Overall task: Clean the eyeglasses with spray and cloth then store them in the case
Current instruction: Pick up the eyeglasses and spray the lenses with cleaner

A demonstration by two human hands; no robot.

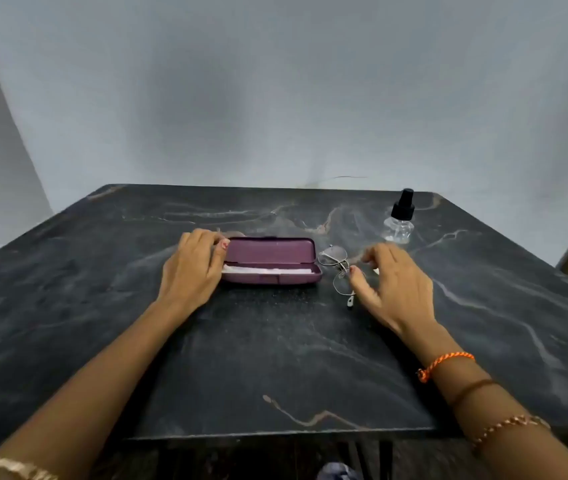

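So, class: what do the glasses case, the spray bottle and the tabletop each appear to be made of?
Glasses case: probably moulded plastic or leatherette, a matte purple shell with a pale lining.
Spray bottle: clear plastic by its see-through, shiny body, with a black plastic-looking pump top.
Tabletop: dark stone or a marble-look laminate, with pale veins running across it; which one cannot be told.

a single head-worn wide-angle camera looks forward and down from above the near edge of a dark marble table (275, 358), close enough that both forearms fill the lower corners, with a grey wall behind the far edge.
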